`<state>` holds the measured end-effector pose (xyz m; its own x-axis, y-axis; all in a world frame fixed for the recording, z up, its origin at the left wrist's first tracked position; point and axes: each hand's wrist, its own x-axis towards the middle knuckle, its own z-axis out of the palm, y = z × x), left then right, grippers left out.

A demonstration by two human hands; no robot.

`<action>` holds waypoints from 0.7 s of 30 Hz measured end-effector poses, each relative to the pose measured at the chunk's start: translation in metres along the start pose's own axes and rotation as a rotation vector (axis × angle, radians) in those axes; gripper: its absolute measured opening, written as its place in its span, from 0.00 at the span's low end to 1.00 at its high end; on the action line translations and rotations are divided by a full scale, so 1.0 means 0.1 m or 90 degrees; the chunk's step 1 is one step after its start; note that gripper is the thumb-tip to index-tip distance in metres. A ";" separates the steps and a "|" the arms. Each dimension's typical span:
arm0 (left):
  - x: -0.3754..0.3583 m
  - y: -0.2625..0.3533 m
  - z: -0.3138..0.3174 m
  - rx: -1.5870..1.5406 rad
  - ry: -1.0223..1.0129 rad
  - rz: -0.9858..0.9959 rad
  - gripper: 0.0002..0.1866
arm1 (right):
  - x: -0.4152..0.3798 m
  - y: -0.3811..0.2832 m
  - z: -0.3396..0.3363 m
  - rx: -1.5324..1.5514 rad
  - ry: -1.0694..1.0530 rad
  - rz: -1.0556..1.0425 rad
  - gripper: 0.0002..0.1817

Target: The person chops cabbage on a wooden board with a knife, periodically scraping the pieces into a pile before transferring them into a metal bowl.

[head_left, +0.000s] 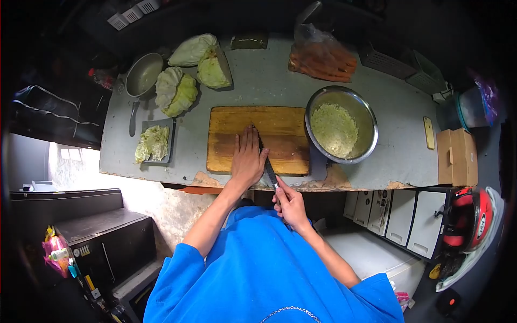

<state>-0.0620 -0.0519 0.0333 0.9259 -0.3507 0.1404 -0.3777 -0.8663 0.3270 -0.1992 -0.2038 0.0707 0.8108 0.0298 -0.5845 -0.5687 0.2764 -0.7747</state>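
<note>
My left hand (249,161) lies flat on the wooden cutting board (226,121), its fingers stretched out and pointing away from me. Just to its right, my right hand (290,203) is closed round the handle of a dark-bladed knife (269,163) at the board's front edge. The blade slants up and left across the board, close beside my left fingers. To the right of the board stands a metal bowl (371,129) with finely chopped cabbage (334,129) in it.
Cabbages (214,69) and a pan (144,75) are at the back left. A tray of cabbage pieces (153,144) lies left of the board. Bagged carrots (323,60) sit at the back; a yellow phone-like object (428,133) and a cardboard box (456,157) are at the right.
</note>
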 end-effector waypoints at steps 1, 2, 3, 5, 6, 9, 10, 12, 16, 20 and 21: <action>0.01 0.00 0.00 -0.010 0.000 -0.001 0.38 | 0.00 -0.04 0.00 0.001 -0.002 -0.004 0.24; 0.02 0.00 -0.01 -0.021 -0.001 0.001 0.37 | 0.00 -0.09 -0.04 0.031 -0.023 0.011 0.25; 0.05 0.04 -0.07 -0.020 0.001 0.010 0.37 | -0.02 -0.16 -0.05 0.062 -0.040 0.025 0.26; 0.15 0.16 -0.16 -0.084 -0.029 0.001 0.37 | -0.11 -0.32 -0.09 0.087 -0.038 0.013 0.26; 0.23 0.25 -0.22 -0.091 -0.033 0.023 0.37 | -0.18 -0.41 -0.13 0.107 -0.042 0.009 0.26; 0.50 0.63 -0.49 -0.095 0.038 0.096 0.37 | -0.44 -0.74 -0.30 0.117 -0.004 -0.061 0.25; 0.61 0.80 -0.60 -0.104 0.035 0.108 0.37 | -0.56 -0.87 -0.35 0.121 0.005 -0.099 0.25; 0.82 1.14 -0.70 -0.136 0.081 0.192 0.38 | -0.76 -1.03 -0.49 0.092 0.080 -0.180 0.24; 1.03 1.59 -0.58 -0.193 0.078 0.255 0.37 | -0.80 -1.19 -0.88 -0.390 0.369 -0.357 0.20; 1.04 1.57 -0.39 -0.146 -0.022 0.230 0.32 | -0.84 -1.23 -1.27 -0.484 0.540 -0.490 0.18; 1.02 1.58 -0.50 -0.203 -0.035 0.250 0.28 | -0.86 -1.24 -1.34 -0.473 0.540 -0.475 0.18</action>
<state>-0.0278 -0.2065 0.1456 0.7098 -0.6537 0.2624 -0.6722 -0.5172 0.5299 -0.2166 -0.3694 0.1848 0.7752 -0.5707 0.2708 -0.1929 -0.6221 -0.7588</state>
